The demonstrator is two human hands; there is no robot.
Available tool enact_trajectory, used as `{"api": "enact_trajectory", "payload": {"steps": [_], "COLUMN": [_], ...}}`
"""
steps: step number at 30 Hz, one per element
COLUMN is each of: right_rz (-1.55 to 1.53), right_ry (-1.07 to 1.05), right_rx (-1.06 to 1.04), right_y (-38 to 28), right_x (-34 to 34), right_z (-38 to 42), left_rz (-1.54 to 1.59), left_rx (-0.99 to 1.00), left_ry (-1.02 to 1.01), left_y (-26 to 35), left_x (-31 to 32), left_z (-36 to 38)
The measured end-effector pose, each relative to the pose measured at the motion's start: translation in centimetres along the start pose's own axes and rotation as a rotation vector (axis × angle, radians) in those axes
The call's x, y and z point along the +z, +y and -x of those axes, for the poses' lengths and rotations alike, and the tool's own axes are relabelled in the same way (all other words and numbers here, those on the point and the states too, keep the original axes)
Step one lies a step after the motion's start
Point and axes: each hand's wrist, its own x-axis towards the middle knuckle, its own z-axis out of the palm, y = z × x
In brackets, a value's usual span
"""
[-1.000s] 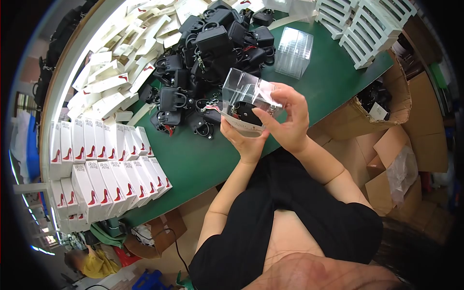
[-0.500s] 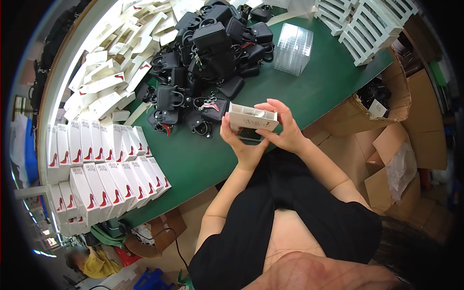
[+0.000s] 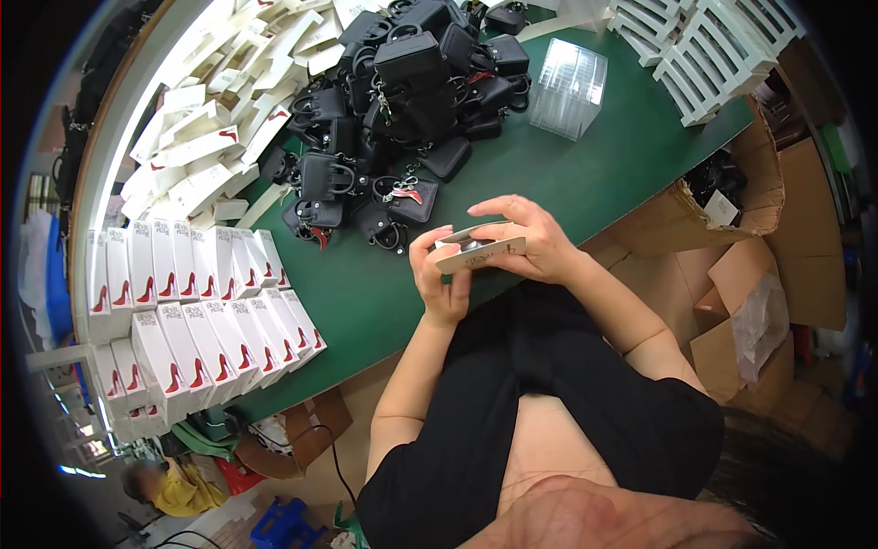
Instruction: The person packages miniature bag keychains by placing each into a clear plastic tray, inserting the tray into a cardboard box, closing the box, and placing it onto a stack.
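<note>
A small white box with printed lettering is held between my two hands, close above the table's front edge. Its lettered side faces me, and a gap shows along its upper side; what lies inside cannot be made out. My left hand pinches the box's left end. Around the right end my right hand is closed, thumb low on it and the index finger stretched out above. Just beyond the box lies a small black handbag with a red high-heel charm, at the front of a heap of similar black bags.
Rows of white boxes with red shoe prints stand at the left. Behind them are piled loose white cartons. A clear plastic box and white slatted racks stand on the green table. Cardboard boxes sit at right.
The white box has tipped so its open side is less visible and its lettered side lower. My left fingers have shifted on its left end; my right index finger has lifted.
</note>
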Motion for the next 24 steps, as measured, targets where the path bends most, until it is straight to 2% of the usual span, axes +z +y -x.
{"api": "enact_trajectory", "payload": {"steps": [3, 7, 13, 17, 24], "right_rz": [-0.147, -0.367, -0.208, -0.308, -0.456], "right_ry": [0.118, 0.283, 0.206, 0.266, 0.322], "right_rx": [0.056, 0.296, 0.358, 0.207, 0.221], "right_y": [0.0, -1.6, -0.4, 0.6, 0.4], "right_x": [1.1, 1.3, 1.6, 2.4, 2.8], "right_z": [0.0, -0.6, -0.2, -0.2, -0.1], "left_rz": [0.117, 0.249, 0.220, 0.379, 0.427], "left_rx": [-0.036, -0.396, -0.378, -0.363, -0.305], "left_ry": [-0.024, 0.258, 0.232, 0.277, 0.198], "left_y": [0.0, 2.1, 2.8, 2.8, 1.6], "left_x": [0.2, 2.1, 2.3, 2.7, 2.4], "left_z": [-0.8, -1.0, -2.1, -2.4, -2.0]}}
